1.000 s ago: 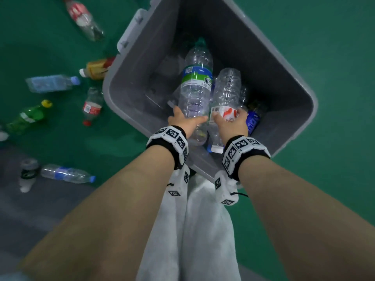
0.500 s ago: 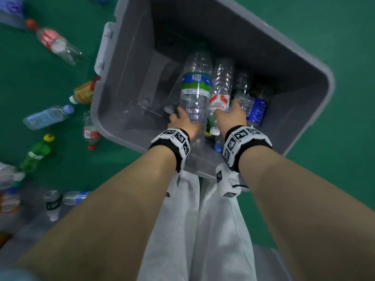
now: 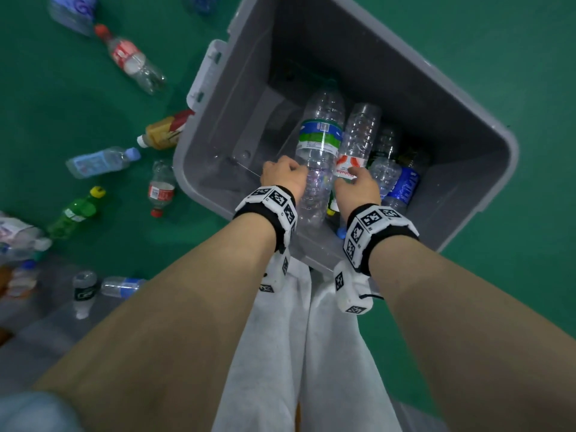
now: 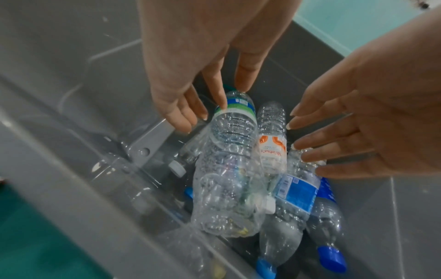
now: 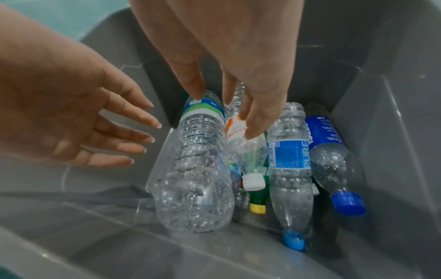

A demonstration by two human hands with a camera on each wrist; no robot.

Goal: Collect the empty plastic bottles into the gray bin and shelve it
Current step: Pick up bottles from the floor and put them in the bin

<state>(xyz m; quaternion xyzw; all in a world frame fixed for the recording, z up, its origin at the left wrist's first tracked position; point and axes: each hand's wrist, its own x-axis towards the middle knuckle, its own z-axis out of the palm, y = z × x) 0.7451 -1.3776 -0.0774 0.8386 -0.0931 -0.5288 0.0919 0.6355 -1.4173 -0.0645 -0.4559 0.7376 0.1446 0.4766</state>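
My left hand [image 3: 282, 176] is inside the gray bin [image 3: 467, 126], fingers spread and straight, holding nothing; in the left wrist view its fingertips [image 4: 222, 105] reach the blue-and-green label of the large clear bottle [image 3: 319, 151]. My right hand [image 3: 358, 185] is beside it, also spread loose and holding nothing, with one fingertip [image 5: 253, 135] on the red-and-white labelled bottle [image 3: 355, 151]. These two bottles lie side by side in the bin, touching. Right of them are a clear bottle with a light blue label [image 5: 290, 156] and a bottle with a dark blue label and blue cap [image 5: 331, 151], packed close together. A green bottle with a yellow cap [image 5: 257, 200] shows under the pile. The bin sits on the green floor [image 3: 498, 42] just in front of my legs. More bottles lie scattered on the floor to the left: a red-labelled one [image 3: 131, 60], an amber one [image 3: 162, 134] against the bin's wall, a pale blue one [image 3: 99, 162], a small red-capped one [image 3: 160, 188] and a green one [image 3: 74, 212].
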